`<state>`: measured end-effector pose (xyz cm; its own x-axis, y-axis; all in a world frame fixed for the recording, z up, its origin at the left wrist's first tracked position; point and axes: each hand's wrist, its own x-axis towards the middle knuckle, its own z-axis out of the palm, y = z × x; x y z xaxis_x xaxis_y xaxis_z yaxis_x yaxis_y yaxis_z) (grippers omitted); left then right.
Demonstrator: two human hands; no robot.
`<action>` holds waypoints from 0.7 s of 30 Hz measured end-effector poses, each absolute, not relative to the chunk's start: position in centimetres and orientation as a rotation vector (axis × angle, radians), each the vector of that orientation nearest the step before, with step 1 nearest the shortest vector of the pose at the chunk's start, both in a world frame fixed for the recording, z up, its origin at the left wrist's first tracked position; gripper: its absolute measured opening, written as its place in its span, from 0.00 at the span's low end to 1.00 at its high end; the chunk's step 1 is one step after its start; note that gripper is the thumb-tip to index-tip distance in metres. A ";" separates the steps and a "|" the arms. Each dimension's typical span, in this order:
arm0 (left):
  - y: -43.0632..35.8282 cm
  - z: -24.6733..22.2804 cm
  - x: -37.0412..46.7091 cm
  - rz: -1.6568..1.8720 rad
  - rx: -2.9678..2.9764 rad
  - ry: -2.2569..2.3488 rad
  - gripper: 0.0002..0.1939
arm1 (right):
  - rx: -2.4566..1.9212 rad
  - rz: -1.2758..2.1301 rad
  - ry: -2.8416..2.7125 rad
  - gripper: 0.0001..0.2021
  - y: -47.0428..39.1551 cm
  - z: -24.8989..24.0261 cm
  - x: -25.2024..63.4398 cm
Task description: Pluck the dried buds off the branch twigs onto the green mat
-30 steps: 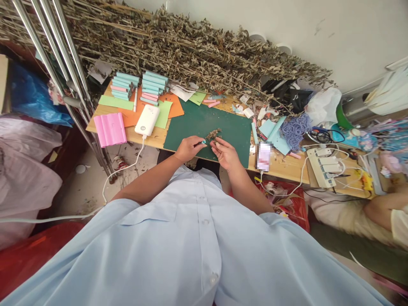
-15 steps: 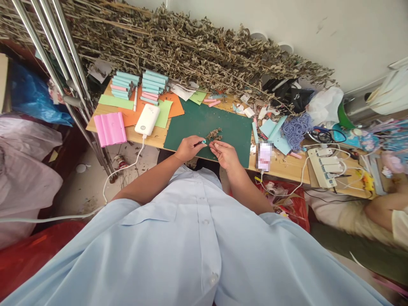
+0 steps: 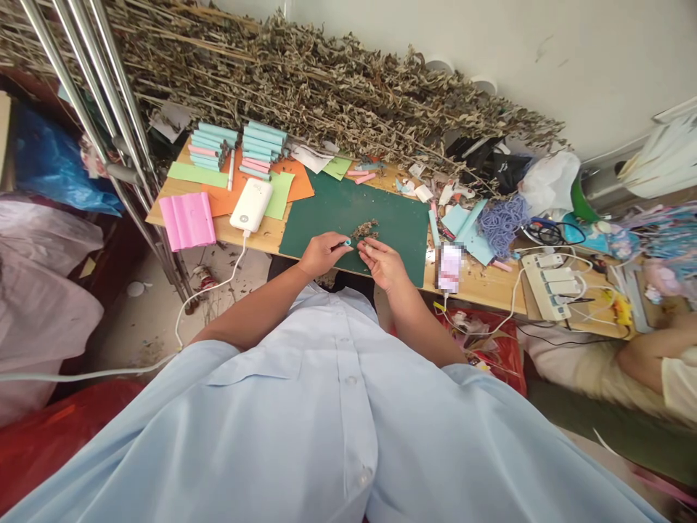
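Over the near edge of a green cutting mat, my left hand is closed round a small light-blue paper tube, whose end points right. Facing it, my right hand has its thumb and fingertips pinched together. What lies between those fingertips is too small to make out. Just beyond both hands sits a little heap of crumbled dried leaves on the mat. The right fingertips are close to the tube's end, with a small gap showing.
Dried leafy stalks line the back. Stacked paper rolls, a white power bank and a pink paper sheet lie left. To the right are a phone, purple yarn and a power strip. Another person's arm shows far right.
Both hands keep almost the same place and grip. The view has shifted very slightly, so things at the right sit a little further left.
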<state>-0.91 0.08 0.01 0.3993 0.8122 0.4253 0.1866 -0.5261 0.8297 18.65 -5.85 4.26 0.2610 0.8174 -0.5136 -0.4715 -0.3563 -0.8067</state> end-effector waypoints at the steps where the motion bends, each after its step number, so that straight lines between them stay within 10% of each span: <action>1: 0.1 0.1 -0.9 1.131 1.951 0.850 0.11 | -1.370 1.389 -0.355 0.12 -5.8 4.2 18.6; 21: 0.2 0.1 -1.0 1.097 1.958 0.872 0.13 | -1.375 1.412 -0.337 0.04 -5.9 4.5 18.5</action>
